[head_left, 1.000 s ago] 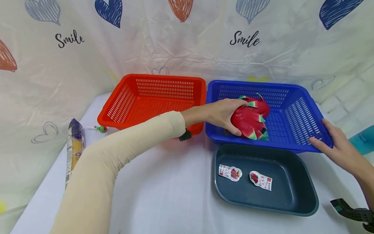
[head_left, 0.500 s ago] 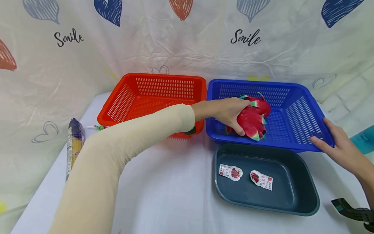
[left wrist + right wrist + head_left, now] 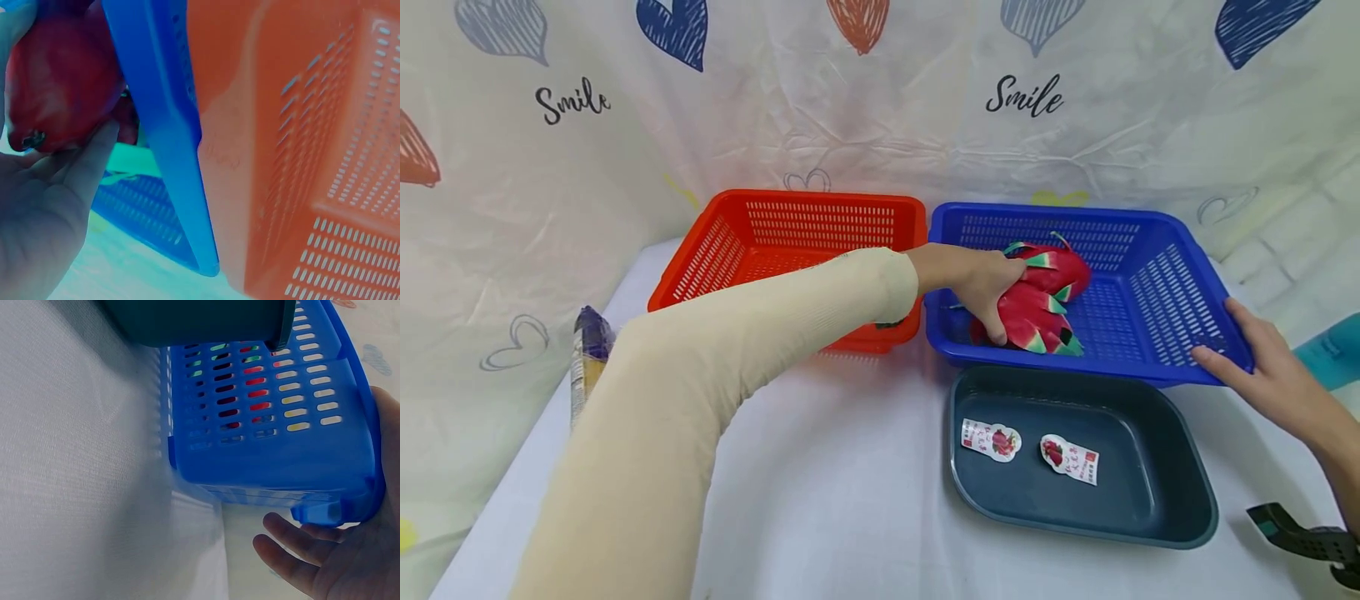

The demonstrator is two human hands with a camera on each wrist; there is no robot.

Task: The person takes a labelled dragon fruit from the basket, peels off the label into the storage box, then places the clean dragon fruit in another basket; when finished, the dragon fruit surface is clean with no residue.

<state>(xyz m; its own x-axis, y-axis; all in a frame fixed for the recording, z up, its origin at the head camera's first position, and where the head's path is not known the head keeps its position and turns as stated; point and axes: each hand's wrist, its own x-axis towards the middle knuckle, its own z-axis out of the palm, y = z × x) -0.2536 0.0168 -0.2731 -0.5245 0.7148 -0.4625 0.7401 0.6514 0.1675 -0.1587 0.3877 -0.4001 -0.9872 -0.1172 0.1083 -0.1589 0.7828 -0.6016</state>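
Inside the blue basket (image 3: 1150, 333), my left hand (image 3: 981, 283) grips a red dragon fruit (image 3: 1033, 317) with green-tipped scales. A second dragon fruit (image 3: 1067, 271) lies just behind it. In the left wrist view, the fruit (image 3: 62, 81) sits between the thumb and fingers of my left hand (image 3: 44, 206); part of another red shape shows below it. My right hand (image 3: 1273, 375) holds the basket's right end by the rim, thumb on the inner side. From the right wrist view, some fingers of that hand (image 3: 350, 556) extend loosely beneath the rim.
A red-orange basket (image 3: 820, 212) stands left of the blue one, under my left forearm. In front is a dark grey-green tray (image 3: 1120, 525) with two fruit-picture labels (image 3: 992, 440). A purple-and-yellow packet (image 3: 591, 342) lies far left; a teal object (image 3: 1330, 350) is far right.
My left hand and the front dragon fruit shifted slightly right, then back left. The left forearm now covers the small lollipop beside the red-orange basket. My right hand stays on the rim.
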